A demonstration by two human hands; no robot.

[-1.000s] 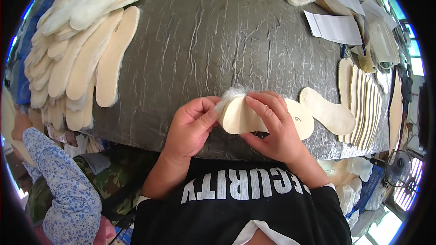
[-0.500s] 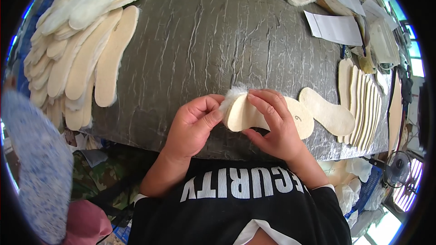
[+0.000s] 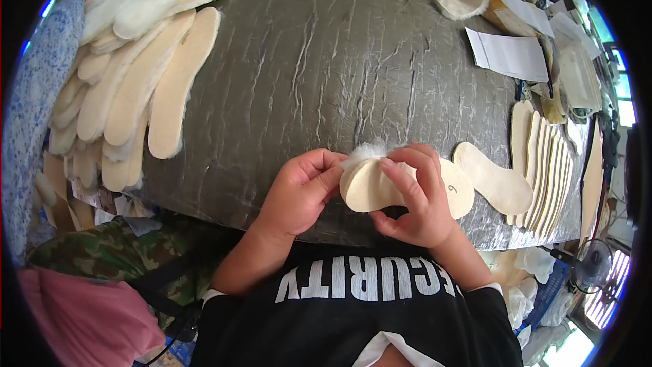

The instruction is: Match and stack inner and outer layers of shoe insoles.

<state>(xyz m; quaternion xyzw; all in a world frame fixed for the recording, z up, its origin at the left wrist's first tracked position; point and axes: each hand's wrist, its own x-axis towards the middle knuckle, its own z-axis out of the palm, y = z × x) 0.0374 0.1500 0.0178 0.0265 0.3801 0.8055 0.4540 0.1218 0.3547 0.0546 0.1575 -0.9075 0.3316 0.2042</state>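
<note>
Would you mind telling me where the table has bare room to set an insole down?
The grey table is bare across its middle, between the fanned insoles on the left and the papers on the right. Both side edges are crowded; the near edge holds both hands.

One head-worn fisheye view looks steeply down, close over the grey table [image 3: 380, 75], facing its far edge; the near edge curves just below centre, straight lines bending outward.

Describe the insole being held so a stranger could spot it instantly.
Start at the wrinkled grey table and come to its near edge, where the left hand and right hand meet. The cream insole pinched between them is it. Unlike the stacked insoles at the right and the fleecy pile at the left, it is lifted, white fluff showing at its top.
</note>
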